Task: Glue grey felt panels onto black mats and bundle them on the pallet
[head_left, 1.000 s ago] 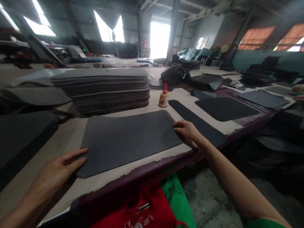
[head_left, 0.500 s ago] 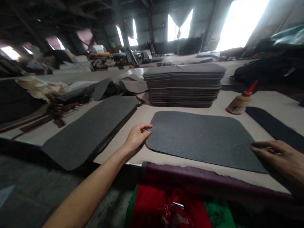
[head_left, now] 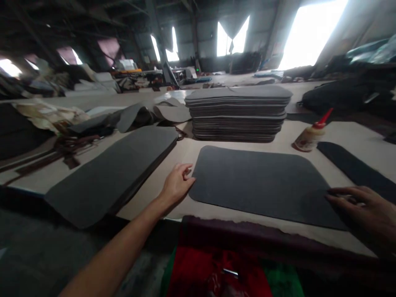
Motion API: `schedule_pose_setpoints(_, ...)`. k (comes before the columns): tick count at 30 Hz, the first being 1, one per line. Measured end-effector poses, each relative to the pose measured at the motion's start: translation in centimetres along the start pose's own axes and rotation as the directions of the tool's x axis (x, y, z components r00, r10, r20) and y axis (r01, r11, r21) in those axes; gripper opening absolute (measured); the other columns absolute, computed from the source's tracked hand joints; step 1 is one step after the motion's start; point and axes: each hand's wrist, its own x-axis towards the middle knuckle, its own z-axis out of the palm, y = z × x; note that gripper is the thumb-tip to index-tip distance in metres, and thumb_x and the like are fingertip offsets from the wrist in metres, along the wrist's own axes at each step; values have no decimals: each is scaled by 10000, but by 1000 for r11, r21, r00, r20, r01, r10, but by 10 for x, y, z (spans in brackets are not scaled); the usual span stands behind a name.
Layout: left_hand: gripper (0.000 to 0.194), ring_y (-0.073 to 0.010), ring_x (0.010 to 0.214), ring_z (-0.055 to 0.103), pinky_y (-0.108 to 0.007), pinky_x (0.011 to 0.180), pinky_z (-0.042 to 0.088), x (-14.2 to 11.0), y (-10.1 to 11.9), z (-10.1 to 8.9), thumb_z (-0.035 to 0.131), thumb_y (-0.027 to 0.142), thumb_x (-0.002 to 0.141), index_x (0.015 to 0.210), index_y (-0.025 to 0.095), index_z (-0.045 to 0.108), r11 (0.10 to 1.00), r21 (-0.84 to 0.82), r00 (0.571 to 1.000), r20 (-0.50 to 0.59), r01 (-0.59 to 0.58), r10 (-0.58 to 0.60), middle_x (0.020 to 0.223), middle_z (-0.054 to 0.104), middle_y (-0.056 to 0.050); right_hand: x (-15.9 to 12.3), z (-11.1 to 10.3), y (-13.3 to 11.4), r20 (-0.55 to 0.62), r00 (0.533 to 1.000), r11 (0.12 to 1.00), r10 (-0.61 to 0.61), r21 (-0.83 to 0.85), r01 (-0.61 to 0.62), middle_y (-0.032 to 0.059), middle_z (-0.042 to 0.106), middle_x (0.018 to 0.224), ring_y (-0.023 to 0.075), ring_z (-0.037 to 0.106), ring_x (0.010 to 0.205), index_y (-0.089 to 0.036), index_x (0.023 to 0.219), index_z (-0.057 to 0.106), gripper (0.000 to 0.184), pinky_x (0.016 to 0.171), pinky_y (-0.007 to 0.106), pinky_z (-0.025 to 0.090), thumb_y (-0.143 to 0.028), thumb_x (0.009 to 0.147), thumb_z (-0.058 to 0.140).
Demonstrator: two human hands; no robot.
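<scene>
A dark grey sheet with rounded corners (head_left: 256,181) lies flat on the table in front of me. At its left edge is my left hand (head_left: 177,183), thumb and fingers apart, with the thumb tip close against the edge. My right hand (head_left: 365,208) is at the sheet's right edge, its thumb and forefinger nearly together on that edge and the other fingers curled. Behind the sheet stands a tall stack of similar grey sheets (head_left: 236,117). Another pile of grey sheets (head_left: 120,167) lies to the left.
A bottle with a red nozzle (head_left: 309,136) stands at the right, beside a dark strip (head_left: 355,165). Curled grey pieces (head_left: 170,109) and brown scraps (head_left: 72,148) lie at the back left. Dark red material (head_left: 247,231) runs along the table's front edge (head_left: 173,212).
The sheet's left edge has settled flat on the table. My left fingers have parted from it and moved slightly left. My right hand has stayed at the right edge.
</scene>
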Motion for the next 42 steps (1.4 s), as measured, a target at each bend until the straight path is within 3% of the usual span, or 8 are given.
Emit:
schedule_pose_setpoints(3,469,-203,895,617,-382,876,514,8,4,-10,611,331,832,1263,147,624,992,97,994,-69,-77,84,1149,579,-100,7,-9,-16,14,997,996,77,41,-78,153,676,1094,225,643,630,-285,934,770,814,582,424,520,-969,616,467)
schedule_pose_setpoints(7,336,-237,1116,585,-395,1031,454,33,28,-2,525,326,907,1168,176,674,944,188,961,7,-272,275,1167,621,-92,20,-3,-90,-50,949,950,-310,23,311,154,659,1181,300,629,1077,-187,1094,720,707,969,459,507,-768,908,362)
schedule_pose_setpoints(11,502,-323,1315,485,-492,1135,373,47,46,37,562,425,904,1313,140,621,884,214,907,163,-416,387,1371,578,-140,25,44,-181,140,830,839,-540,163,519,173,537,1433,270,487,1337,-83,1427,516,625,1136,412,403,-538,1023,371)
schedule_pose_setpoints(15,722,-407,1448,322,-617,1167,273,44,33,70,485,617,917,1459,140,499,814,395,901,272,-426,339,1529,446,-153,31,94,-217,284,731,784,-621,232,576,182,333,1589,310,271,1487,-44,1528,362,748,1220,489,253,-586,1013,376)
schedule_pose_setpoints(25,757,-380,1450,333,-570,1166,306,46,25,69,379,674,925,1478,168,486,738,503,891,297,-451,342,1547,434,-110,62,70,-105,367,922,970,-122,-151,189,179,211,1635,331,155,1521,-62,1569,298,963,1224,510,140,-786,938,229)
schedule_pose_setpoints(32,741,-379,1443,338,-563,1161,315,46,23,69,355,662,942,1470,161,491,738,498,889,304,-456,344,1540,443,-109,46,34,-25,246,962,936,117,-350,-25,204,260,1613,333,187,1512,-39,1530,355,854,1209,570,149,-690,989,234)
schedule_pose_setpoints(36,743,-367,1407,392,-534,1152,344,49,33,66,360,647,939,1434,117,518,743,485,886,299,-462,356,1515,465,-140,22,8,-23,160,985,929,-70,-350,123,231,295,1592,328,190,1513,13,1486,407,706,1231,528,172,-511,1028,290)
schedule_pose_setpoints(42,606,-333,1447,352,-516,1164,335,15,26,44,409,559,942,1422,215,546,644,487,804,281,-590,524,1540,447,-86,-40,-14,-53,398,848,923,-350,-7,384,163,245,1627,280,175,1526,-81,1545,375,769,1253,477,182,-629,1009,315)
